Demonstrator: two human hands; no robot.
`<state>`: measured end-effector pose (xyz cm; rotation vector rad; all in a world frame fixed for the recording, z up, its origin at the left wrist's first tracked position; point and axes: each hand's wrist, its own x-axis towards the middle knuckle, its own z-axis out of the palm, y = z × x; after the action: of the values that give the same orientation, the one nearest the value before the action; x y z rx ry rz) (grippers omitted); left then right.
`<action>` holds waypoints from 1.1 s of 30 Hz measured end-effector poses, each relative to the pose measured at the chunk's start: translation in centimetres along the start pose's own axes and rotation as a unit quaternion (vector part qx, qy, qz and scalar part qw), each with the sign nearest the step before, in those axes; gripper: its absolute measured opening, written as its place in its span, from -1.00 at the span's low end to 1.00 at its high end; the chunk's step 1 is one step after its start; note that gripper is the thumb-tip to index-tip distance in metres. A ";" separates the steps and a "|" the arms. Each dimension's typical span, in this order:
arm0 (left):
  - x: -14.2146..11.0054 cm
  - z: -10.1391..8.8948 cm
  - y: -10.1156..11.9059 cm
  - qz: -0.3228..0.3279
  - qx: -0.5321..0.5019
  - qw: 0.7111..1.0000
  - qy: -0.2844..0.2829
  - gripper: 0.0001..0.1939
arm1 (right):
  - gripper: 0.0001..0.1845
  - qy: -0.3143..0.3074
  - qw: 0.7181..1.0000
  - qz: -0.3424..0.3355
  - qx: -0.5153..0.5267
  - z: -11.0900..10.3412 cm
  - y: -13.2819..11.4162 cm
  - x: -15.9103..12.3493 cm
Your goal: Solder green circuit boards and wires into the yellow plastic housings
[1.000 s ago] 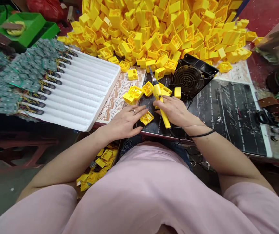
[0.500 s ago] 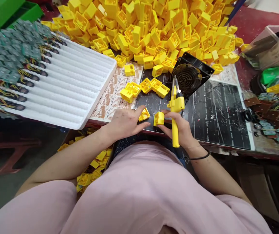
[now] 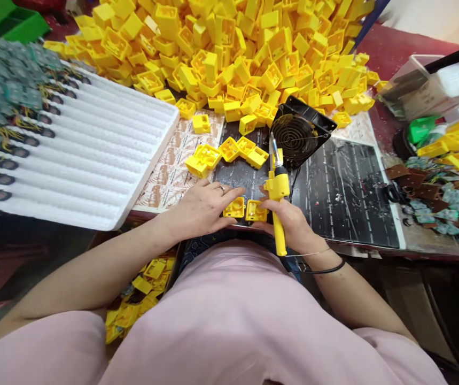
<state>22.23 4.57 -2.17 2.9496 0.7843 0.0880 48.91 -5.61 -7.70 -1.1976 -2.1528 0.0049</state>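
Between thumb and fingers, my left hand point(image 3: 207, 206) grips a small yellow plastic housing point(image 3: 234, 207), its open side up. My right hand point(image 3: 289, 222) has a second yellow housing point(image 3: 255, 212) at its fingertips, close beside the first, also open side up. In that same hand is a yellow soldering gun point(image 3: 278, 187), its metal tip pointing away from me and its handle toward me. Beyond my hands lies a short row of yellow housings point(image 3: 229, 149) on the dark mat point(image 3: 337, 187).
A black fan point(image 3: 299, 131) stands behind the soldering gun. A large heap of yellow housings point(image 3: 229, 59) fills the back. On the left a white foam tray point(image 3: 121, 139) carries wired circuit boards point(image 3: 5, 101). More boards point(image 3: 445, 203) lie at the right.
The right-hand housing has turned from its side to open side up and come beside the left one. Both housings are nearer to me. The view has shifted slightly.
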 end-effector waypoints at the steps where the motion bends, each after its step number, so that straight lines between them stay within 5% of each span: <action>1: 0.3 -0.4 0.0 -0.009 0.002 1.000 0.013 -0.35 | -0.61 0.003 1.000 -0.005 -0.006 -0.4 0.2 0.2; 6: 6.2 -1.6 -1.0 -0.039 0.054 0.996 0.060 -0.62 | -0.69 0.039 0.993 0.055 -0.099 -2.4 3.9 2.4; 12: 13.6 0.5 -1.2 -0.033 0.036 0.998 -0.030 -0.38 | -0.69 -0.008 0.983 0.099 -0.155 0.3 8.4 6.2; 15: 13.1 0.9 -2.0 -0.043 0.026 0.999 -0.006 -0.46 | -0.69 -0.024 0.985 0.087 -0.149 0.7 8.9 6.3; 20: 9.2 -0.3 -2.7 -0.080 -0.084 0.991 0.070 -0.42 | -0.75 -0.064 0.995 0.003 -0.083 -1.7 7.1 3.2; 27: 9.5 -0.8 -2.3 -0.200 -0.283 0.926 -0.148 -0.58 | -0.73 -0.051 0.995 -0.006 -0.084 -3.0 5.3 1.3; 33: 9.1 -0.7 -2.8 -0.126 -0.114 0.982 -0.079 -0.53 | -0.76 -0.078 0.988 0.025 -0.134 -1.4 4.8 2.2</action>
<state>28.74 11.56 -1.42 2.5825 1.0386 -0.0685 52.50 -1.63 -6.91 -1.4461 -2.3130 -0.1807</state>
